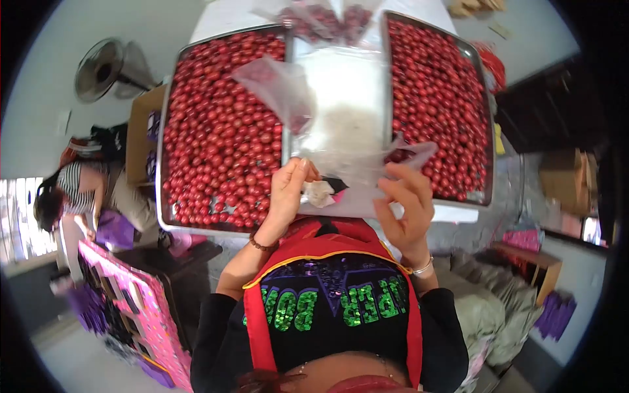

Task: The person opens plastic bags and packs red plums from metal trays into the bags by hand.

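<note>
My left hand [285,191] is closed in a pinch at the near edge of the table, beside the left tray's corner. Whatever lies between its fingertips is too small or hidden to make out. Just right of those fingers is a whitish crumpled piece [318,194], with a black and pink scrap [337,186] against it. My right hand [409,204] is raised with bent fingers apart, near the right tray's lower corner, and I see nothing in it. Beyond its fingertips lies a clear plastic bag [421,154] with dark red fruit inside. Another clear bag [272,82] lies over the left tray's fruit.
Two metal trays, the left [159,196] and the right [490,124], hold heaps of small round red fruit. Filled bags [321,23] sit at the far end. A cardboard box [139,141] and a fan [99,69] stand left. Another person [82,187] bends over at far left.
</note>
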Demonstrator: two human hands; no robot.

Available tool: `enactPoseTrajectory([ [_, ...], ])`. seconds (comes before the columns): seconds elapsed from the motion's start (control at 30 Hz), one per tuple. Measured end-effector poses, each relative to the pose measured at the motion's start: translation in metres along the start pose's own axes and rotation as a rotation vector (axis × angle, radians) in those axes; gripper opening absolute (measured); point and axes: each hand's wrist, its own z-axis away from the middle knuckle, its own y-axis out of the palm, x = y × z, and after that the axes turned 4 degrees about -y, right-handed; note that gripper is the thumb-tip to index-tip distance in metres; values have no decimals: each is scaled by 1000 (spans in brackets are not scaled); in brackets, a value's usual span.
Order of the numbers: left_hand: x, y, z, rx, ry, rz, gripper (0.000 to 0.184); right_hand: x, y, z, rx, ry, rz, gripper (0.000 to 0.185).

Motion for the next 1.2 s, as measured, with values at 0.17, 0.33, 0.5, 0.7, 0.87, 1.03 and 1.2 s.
enactPoseTrajectory([
  [0.17,-15,-27,19,-102,-148,304,61,29,107,-19,473,-250,-487,44],
  [0.33,4,-61,32,331,-102,1020,76,53,181,-12,544,-599,-383,40],
  [0.5,59,-47,37,181,-36,509,66,-1,180,-8,404,-360,-106,39],
  [0.7,-18,-54,29,-145,-4,-144,30,-50,103,31,416,518,-206,27],
  [0.87,11,-61,26,-94,-165,-28,26,-50,125,84,408,102,194,35],
  [1.03,11,-50,27,-11,-203,-88,23,-67,134,99,555,384,73,32],
  [1.2,11,-56,22,-99,-254,226,36,-55,111,70,380,614,-251,21],
])
